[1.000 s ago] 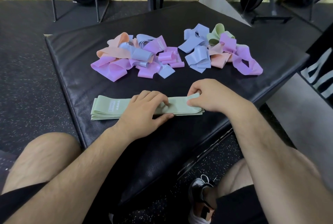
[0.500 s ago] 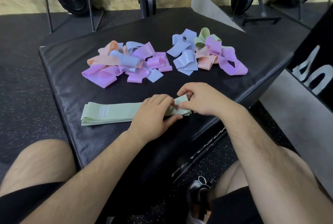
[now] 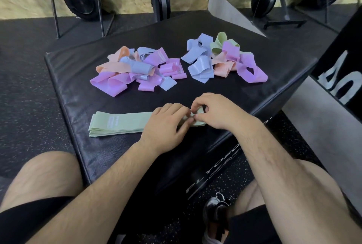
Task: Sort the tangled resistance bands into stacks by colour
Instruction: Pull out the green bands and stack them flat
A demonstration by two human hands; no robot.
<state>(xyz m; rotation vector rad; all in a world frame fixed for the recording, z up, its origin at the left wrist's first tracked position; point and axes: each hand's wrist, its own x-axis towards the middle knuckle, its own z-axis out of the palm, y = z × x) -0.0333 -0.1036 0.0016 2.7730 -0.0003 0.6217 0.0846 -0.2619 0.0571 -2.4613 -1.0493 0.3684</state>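
- Left hand point(image 3: 166, 124) and right hand point(image 3: 217, 112) pinch one end of the green stack point(image 3: 121, 124), fingers curled; a tug could fan it.
- Beyond it, a tangled green band point(image 3: 218, 42) may get missed.

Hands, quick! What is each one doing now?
Left hand: pinches the green band stack.
Right hand: pinches the same stack's right end.

Head-worn, wide-angle; looking forward and down, close above the near edge of the black plyo box point(image 3: 68, 71).
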